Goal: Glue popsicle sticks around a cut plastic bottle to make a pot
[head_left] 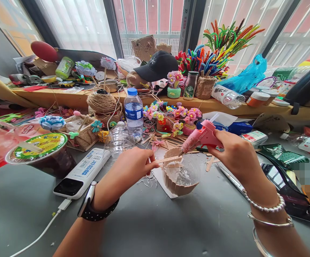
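Observation:
Between the thumb and fingers of my left hand [136, 166] is the end of a wooden craft stick [169, 159], held level over a round clear plastic container [188, 171]. Upright craft sticks [178, 186] line part of that container's outer wall, and it stands on a white sheet [163, 182]. My right hand [234, 153] is wrapped round a pink hot glue gun [199, 137]. The gun's nozzle points down and left, close to the far end of the stick; whether it touches cannot be made out.
Left of my hands are a lidded drink cup [41, 153], a white power bank [81, 173] with a cable and a clear plastic bottle [119, 139]. Behind stand a water bottle [134, 116], twine [103, 103] and pipe-cleaner flowers [189, 116]. A black package [280, 178] lies at right.

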A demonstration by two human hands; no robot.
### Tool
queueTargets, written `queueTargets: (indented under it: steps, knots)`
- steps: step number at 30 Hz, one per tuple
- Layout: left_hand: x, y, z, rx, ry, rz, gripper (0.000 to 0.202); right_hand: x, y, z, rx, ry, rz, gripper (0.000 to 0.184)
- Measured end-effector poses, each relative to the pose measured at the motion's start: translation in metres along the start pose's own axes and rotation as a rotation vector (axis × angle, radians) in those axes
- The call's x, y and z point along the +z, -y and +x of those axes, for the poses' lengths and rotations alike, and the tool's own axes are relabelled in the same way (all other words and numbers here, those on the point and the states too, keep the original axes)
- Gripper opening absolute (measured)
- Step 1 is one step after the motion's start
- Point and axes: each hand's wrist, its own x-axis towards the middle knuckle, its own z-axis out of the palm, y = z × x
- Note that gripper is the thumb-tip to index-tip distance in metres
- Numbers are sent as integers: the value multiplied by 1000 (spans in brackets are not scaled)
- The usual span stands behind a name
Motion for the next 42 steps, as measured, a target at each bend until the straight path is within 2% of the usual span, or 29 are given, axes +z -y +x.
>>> queueTargets:
  steps: [11,19,25,34,42]
  knots:
    - [-2,-2,-1,-14,10,3,25,-1,0,0,-7,-21,-27,14]
    - [0,0,-1,0,-2,6,27,2,-1,-1,3,-22,-39,28]
    - [-1,-1,-1,-8,-1,0,26,1,-2,0,4,-6,-50,18]
    - [-1,0,0,-2,-1,-7,27,1,-4,0,30,-31,-52,18]
    - [0,1,0,-4,3,-5,26,3,-15,-3,54,-16,-253,13]
